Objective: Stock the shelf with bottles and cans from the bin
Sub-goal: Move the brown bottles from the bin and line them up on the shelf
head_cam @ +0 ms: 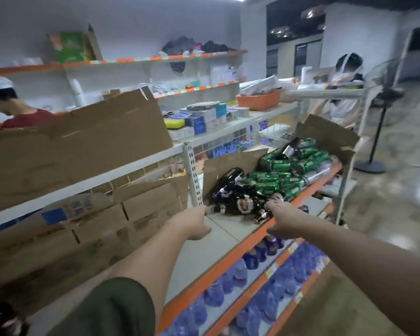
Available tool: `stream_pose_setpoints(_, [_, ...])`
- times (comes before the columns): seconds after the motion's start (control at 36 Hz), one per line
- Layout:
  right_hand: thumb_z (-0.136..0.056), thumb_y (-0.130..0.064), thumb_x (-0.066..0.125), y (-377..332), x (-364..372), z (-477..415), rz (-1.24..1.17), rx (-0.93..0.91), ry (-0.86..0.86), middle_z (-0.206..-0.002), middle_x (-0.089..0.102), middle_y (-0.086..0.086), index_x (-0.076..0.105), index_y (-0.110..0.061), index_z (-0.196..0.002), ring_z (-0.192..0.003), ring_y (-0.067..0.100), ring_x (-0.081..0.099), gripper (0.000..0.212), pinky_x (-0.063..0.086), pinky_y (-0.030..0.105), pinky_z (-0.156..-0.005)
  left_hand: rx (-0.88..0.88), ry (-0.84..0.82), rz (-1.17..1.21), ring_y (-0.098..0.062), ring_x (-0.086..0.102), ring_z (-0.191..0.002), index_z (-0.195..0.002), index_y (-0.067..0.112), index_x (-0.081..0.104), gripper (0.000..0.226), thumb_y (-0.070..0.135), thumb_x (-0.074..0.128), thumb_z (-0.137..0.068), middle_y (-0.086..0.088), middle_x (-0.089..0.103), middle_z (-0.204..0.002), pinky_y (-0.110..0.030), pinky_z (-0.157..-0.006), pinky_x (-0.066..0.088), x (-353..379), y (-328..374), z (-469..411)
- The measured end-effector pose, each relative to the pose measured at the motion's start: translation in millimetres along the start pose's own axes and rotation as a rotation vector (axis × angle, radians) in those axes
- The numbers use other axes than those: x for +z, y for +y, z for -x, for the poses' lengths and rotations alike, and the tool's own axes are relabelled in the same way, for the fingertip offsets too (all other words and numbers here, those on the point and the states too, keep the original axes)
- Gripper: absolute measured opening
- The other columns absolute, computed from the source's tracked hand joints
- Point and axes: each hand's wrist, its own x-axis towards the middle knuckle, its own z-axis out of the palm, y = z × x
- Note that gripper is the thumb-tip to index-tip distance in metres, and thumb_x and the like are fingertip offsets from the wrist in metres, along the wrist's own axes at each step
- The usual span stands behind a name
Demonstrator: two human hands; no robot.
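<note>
Orange-edged shelf (228, 232) has a loose heap of green cans (280, 181) and dark bottles (230, 177) lying flat. Bottles look like glass: heavy, slick, breakable, so grab the body. Right grip (286, 219) is spread near one. Left grip (192, 225) is curled, can't tell on what.

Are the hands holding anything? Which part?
Too blurry to tell. The right hand reaches the dark bottles on the shelf; the left hand hangs near the shelf post.
</note>
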Motion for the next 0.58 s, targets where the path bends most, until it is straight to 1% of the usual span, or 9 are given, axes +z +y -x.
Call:
stream_pose_setpoints(0.03, [-0.081, -0.034, 0.071, 17, -2, 0, -0.003, 0.02, -0.004, -0.134, 0.049, 0.01, 0.044, -0.014, -0.136, -0.122, 0.029, 0.048, 0.065, 0.047, 0.038, -0.098, 0.006, -0.011, -0.025, -0.028, 0.055, -0.127, -0.143, 0.02, 0.045, 0.051, 0.038, 0.057, -0.096, -0.005, 0.055, -0.142, -0.039, -0.102, 0.047, 2, 13, -11])
stream_pose_setpoints(0.08, [-0.084, -0.034, 0.071, 45, -6, 1, -0.001, 0.041, -0.023, -0.135, 0.049, 0.009, 0.044, -0.015, -0.139, -0.122, 0.027, 0.049, 0.064, 0.047, 0.036, -0.097, 0.024, -0.023, -0.065, -0.03, 0.055, -0.127, -0.14, 0.019, 0.046, 0.05, 0.038, 0.056, -0.096, -0.006, 0.054, -0.143, -0.041, -0.102, 0.048, 7, 35, -31])
stream_pose_setpoints(0.17, [-0.089, -0.031, 0.066, 75, -5, -7, -0.013, 0.05, -0.037, -0.134, 0.052, 0.008, 0.047, -0.014, -0.137, -0.118, 0.025, 0.052, 0.055, 0.047, 0.032, -0.093, 0.042, -0.053, -0.097, -0.03, 0.052, -0.13, -0.146, 0.019, 0.042, 0.053, 0.035, 0.054, -0.098, -0.006, 0.052, -0.147, -0.038, -0.098, 0.047, 13, 60, -58])
stream_pose_setpoints(0.25, [-0.089, -0.028, 0.062, 93, -1, -26, -0.003, 0.042, -0.035, -0.135, 0.053, 0.008, 0.047, -0.013, -0.137, -0.118, 0.025, 0.053, 0.053, 0.048, 0.033, -0.095, 0.042, -0.081, -0.117, -0.028, 0.054, -0.125, -0.14, 0.018, 0.045, 0.047, 0.032, 0.054, -0.096, -0.006, 0.054, -0.142, -0.039, -0.095, 0.046, 17, 73, -86])
stream_pose_setpoints(0.33, [-0.091, -0.032, 0.065, 99, 2, -52, 0.027, 0.024, -0.082, -0.138, 0.05, 0.007, 0.043, -0.015, -0.141, -0.123, 0.026, 0.05, 0.057, 0.046, 0.034, -0.098, 0.032, -0.096, -0.098, -0.027, 0.056, -0.119, -0.138, 0.02, 0.046, 0.046, 0.032, 0.055, -0.094, -0.005, 0.056, -0.137, -0.038, -0.092, 0.049, 22, 75, -116])
stream_pose_setpoints(0.39, [-0.09, -0.034, 0.068, 96, 5, -73, 0.035, 0.009, -0.12, -0.138, 0.049, 0.005, 0.044, -0.017, -0.142, -0.124, 0.025, 0.05, 0.059, 0.046, 0.036, -0.1, 0.032, -0.112, -0.099, -0.027, 0.056, -0.119, -0.138, 0.021, 0.046, 0.048, 0.035, 0.056, -0.094, -0.004, 0.057, -0.136, -0.039, -0.095, 0.049, 25, 76, -136])
stream_pose_setpoints(0.44, [-0.087, -0.027, 0.068, 91, 10, -99, 0.051, -0.014, -0.127, -0.131, 0.054, 0.005, 0.049, -0.017, -0.134, -0.116, 0.025, 0.054, 0.051, 0.05, 0.039, -0.097, 0.033, -0.123, -0.1, -0.026, 0.057, -0.119, -0.138, 0.023, 0.046, 0.048, 0.038, 0.056, -0.093, -0.002, 0.059, -0.134, -0.042, -0.098, 0.048, 29, 75, -158])
stream_pose_setpoints(0.5, [-0.082, -0.023, 0.065, 87, 17, -127, 0.085, -0.044, -0.125, -0.123, 0.058, 0.004, 0.053, -0.018, -0.126, -0.108, 0.025, 0.057, 0.045, 0.055, 0.042, -0.09, 0.019, -0.154, -0.083, -0.026, 0.056, -0.121, -0.14, 0.024, 0.046, 0.049, 0.037, 0.057, -0.094, -0.002, 0.057, -0.137, -0.042, -0.1, 0.048, 35, 73, -183])
stream_pose_setpoints(0.58, [-0.08, -0.022, 0.063, 83, 29, -170, 0.119, -0.086, -0.151, -0.119, 0.058, 0.005, 0.052, -0.019, -0.125, -0.104, 0.027, 0.059, 0.046, 0.057, 0.043, -0.083, 0.023, -0.202, -0.05, -0.027, 0.053, -0.127, -0.145, 0.02, 0.043, 0.052, 0.035, 0.059, -0.097, -0.004, 0.051, -0.144, -0.037, -0.097, 0.047, 42, 68, -219])
